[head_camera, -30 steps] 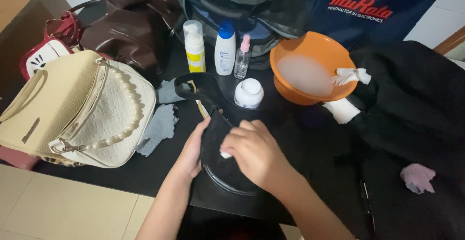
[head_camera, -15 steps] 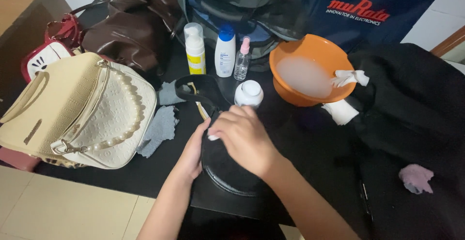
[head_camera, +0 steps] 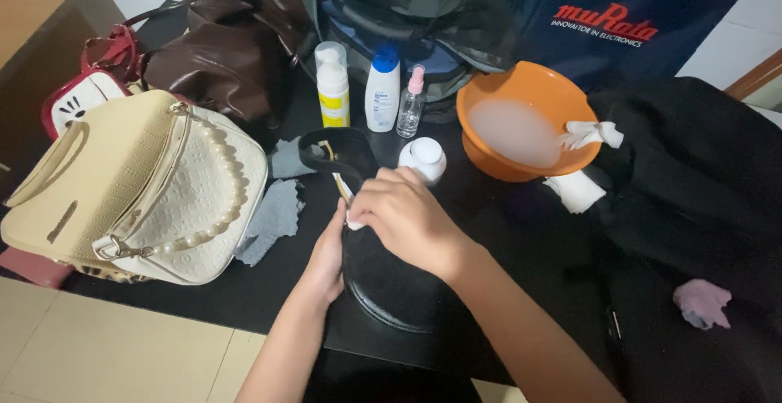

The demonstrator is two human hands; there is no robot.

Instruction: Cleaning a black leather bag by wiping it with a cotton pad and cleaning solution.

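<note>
Head view: cream bag (head_camera: 138, 191) far left on the black worktop (head_camera: 269, 297), grey rags (head_camera: 273, 212) beside it. Left hand (head_camera: 326, 256) wraps the left edge of the black bag (head_camera: 391, 285) at centre, grip closed on it. Right hand (head_camera: 403, 216) presses a white pad (head_camera: 354, 222) onto the bag, fingers closed on it. Behind: bottles (head_camera: 381, 87), white jar (head_camera: 423, 159). Right: orange bowl (head_camera: 521, 130).
</note>
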